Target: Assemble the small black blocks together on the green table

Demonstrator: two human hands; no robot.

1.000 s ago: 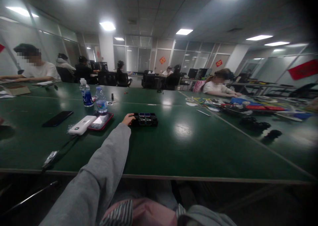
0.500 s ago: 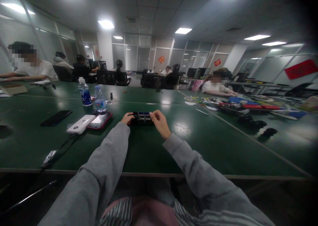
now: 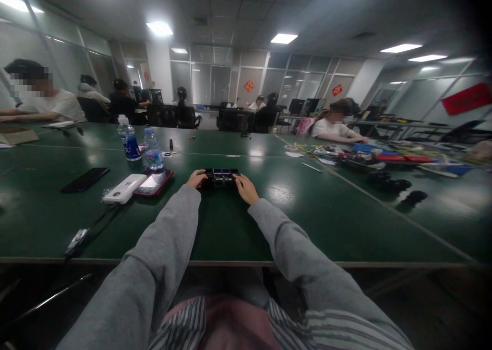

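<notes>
A flat black box (image 3: 220, 178) with small compartments lies on the green table (image 3: 246, 222) straight ahead of me. My left hand (image 3: 197, 178) grips its left end with curled fingers. My right hand (image 3: 245, 188) rests on its right end, fingers bent over the edge. Both arms are in grey sleeves and reach far forward across the table.
Left of the box lie a red-cased phone (image 3: 154, 182), a white power bank (image 3: 123, 188) with a cable, a black phone (image 3: 85, 179) and two water bottles (image 3: 152, 149). Other people sit at the far left and far right. Coloured parts and black objects (image 3: 385, 181) clutter the right side.
My right hand came up from below and settled on the right end of the box, lower than half a second ago. The left hand stayed on the left end.
</notes>
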